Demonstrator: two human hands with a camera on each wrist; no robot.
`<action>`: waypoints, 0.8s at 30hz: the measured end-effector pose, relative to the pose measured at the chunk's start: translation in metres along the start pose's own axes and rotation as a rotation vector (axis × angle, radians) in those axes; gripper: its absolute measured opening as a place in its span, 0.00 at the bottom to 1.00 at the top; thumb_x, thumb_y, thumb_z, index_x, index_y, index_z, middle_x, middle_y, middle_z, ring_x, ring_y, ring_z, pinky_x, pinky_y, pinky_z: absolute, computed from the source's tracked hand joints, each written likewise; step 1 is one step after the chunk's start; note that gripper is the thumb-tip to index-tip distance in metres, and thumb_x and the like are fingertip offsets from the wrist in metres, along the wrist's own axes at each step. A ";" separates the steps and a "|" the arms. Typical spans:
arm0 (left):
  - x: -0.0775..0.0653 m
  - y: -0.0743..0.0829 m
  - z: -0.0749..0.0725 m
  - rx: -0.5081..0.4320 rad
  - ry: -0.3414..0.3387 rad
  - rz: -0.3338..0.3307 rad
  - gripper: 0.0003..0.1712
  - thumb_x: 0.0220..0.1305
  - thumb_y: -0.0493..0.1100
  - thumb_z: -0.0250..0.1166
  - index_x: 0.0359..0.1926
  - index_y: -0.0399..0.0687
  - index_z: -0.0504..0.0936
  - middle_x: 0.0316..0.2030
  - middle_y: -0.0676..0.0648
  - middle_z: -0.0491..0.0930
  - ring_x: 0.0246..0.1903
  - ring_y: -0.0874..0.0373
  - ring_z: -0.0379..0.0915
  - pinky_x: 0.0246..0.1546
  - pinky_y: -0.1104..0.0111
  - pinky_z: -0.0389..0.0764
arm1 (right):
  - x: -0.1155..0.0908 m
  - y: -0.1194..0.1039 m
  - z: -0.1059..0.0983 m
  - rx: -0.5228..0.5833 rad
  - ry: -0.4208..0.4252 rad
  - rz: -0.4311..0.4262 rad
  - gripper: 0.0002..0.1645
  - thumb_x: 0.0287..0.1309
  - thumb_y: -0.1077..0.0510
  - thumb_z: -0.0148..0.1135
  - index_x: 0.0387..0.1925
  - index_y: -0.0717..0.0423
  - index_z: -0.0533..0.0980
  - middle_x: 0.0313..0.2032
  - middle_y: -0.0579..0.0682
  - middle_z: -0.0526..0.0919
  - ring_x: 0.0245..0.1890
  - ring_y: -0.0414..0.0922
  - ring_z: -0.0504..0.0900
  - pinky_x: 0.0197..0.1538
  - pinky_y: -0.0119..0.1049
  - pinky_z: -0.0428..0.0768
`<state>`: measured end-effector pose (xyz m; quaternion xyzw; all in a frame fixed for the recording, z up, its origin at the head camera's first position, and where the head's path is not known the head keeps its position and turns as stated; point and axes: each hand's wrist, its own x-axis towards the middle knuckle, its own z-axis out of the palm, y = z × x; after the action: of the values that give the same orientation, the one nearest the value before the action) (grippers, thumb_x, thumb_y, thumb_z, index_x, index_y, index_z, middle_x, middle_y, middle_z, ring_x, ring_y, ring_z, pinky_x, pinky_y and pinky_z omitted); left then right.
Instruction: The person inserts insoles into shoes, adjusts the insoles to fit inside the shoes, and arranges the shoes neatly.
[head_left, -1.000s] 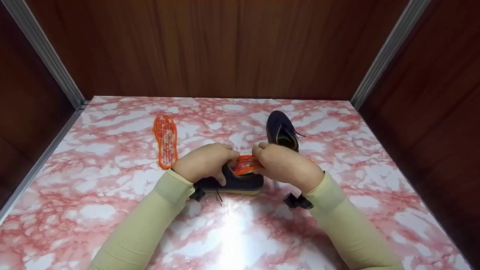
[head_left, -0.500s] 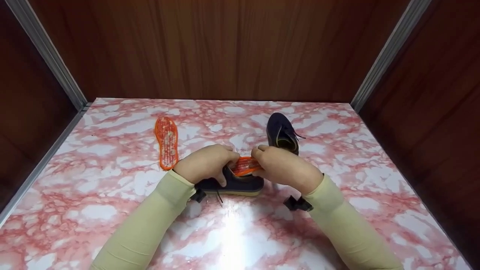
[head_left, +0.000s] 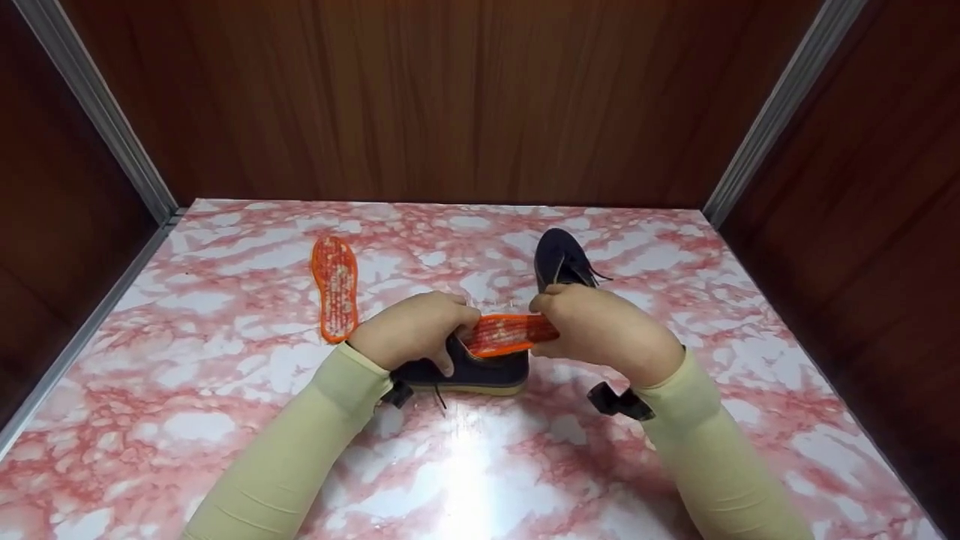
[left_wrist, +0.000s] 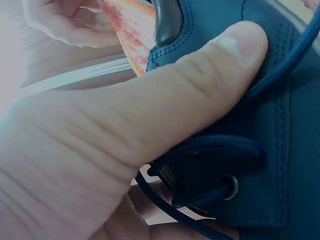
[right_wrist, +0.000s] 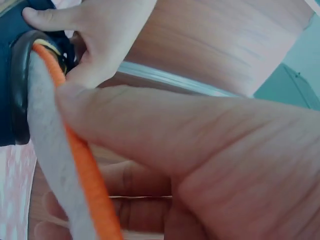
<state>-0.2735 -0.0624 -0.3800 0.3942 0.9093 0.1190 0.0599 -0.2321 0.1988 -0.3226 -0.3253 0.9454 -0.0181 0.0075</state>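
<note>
A dark navy lace-up shoe (head_left: 480, 373) lies sideways mid-table, toe to the left. My left hand (head_left: 412, 330) grips its front, thumb pressed along the near side by the laces (left_wrist: 215, 192). Out of the shoe's opening sticks a red patterned insole (head_left: 504, 334) with an orange edge, its front end hidden inside the shoe. My right hand (head_left: 600, 330) pinches the insole's outer end, to the right of the heel. The right wrist view shows the insole's pale underside (right_wrist: 55, 150) and my thumb on the orange edge.
A second insole (head_left: 336, 289) lies flat at the left. Behind my right hand stands the other navy shoe (head_left: 561, 259), toe away from me. The marbled table (head_left: 225, 420) is bounded by brown wood-grain panels (head_left: 450, 97) at the back and sides.
My right hand has moved right with the insole's end, and more of the insole now shows outside the shoe. My left hand stays on the shoe.
</note>
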 end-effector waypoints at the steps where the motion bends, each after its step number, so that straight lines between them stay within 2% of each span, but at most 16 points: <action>1: 0.000 0.000 0.000 0.001 0.001 0.000 0.28 0.43 0.39 0.91 0.43 0.49 0.84 0.43 0.49 0.85 0.40 0.56 0.78 0.47 0.58 0.83 | -0.001 -0.001 0.000 -0.002 0.007 -0.008 0.18 0.59 0.53 0.82 0.45 0.58 0.86 0.38 0.51 0.85 0.33 0.45 0.77 0.41 0.42 0.83; 7: 0.000 0.000 0.003 0.004 0.004 0.003 0.29 0.42 0.40 0.91 0.44 0.50 0.84 0.44 0.50 0.84 0.42 0.55 0.80 0.49 0.57 0.84 | 0.000 -0.002 0.003 -0.005 0.043 -0.052 0.10 0.59 0.59 0.79 0.38 0.57 0.84 0.32 0.49 0.79 0.28 0.44 0.73 0.36 0.39 0.77; 24: 0.003 -0.001 0.003 0.040 -0.012 -0.006 0.27 0.44 0.40 0.91 0.39 0.51 0.82 0.41 0.50 0.82 0.38 0.56 0.75 0.44 0.60 0.81 | 0.007 -0.003 0.010 -0.044 0.087 -0.101 0.08 0.68 0.58 0.74 0.37 0.59 0.84 0.34 0.53 0.84 0.30 0.45 0.80 0.39 0.43 0.84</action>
<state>-0.2754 -0.0602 -0.3827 0.3933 0.9123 0.0982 0.0576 -0.2356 0.1916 -0.3329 -0.3717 0.9273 -0.0115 -0.0415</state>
